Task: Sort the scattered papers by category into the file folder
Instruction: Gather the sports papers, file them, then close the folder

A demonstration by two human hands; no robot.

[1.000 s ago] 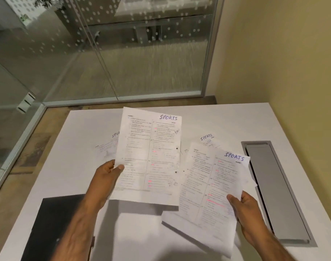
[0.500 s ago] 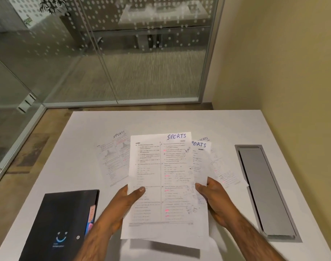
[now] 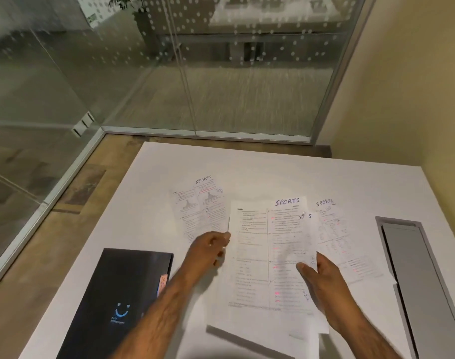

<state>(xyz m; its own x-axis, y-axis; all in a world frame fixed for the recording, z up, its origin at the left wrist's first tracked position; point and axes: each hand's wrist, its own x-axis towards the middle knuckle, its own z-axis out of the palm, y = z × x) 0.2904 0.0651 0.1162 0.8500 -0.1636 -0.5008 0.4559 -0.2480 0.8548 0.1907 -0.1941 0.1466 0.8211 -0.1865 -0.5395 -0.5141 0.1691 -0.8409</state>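
Note:
A stack of printed sheets headed "SPORTS" hangs just above the white table and casts a shadow below. My right hand grips its right edge, thumb on top. My left hand is at the stack's left edge with curled fingers; whether it grips the edge is unclear. One more "SPORTS" sheet lies flat to the left. Another such sheet lies to the right, partly under the stack. The black file folder lies shut at the near left, a coloured tab at its edge.
A grey metal cable hatch is set into the table on the right. A yellow wall stands right of the table. Glass partitions run along the far side and the left. Wooden floor shows left of the table.
Two separately held sheets were brought together into one stack. My left hand has slid from the stack's lower left up to its left edge. The view has shifted left, and more of the folder shows.

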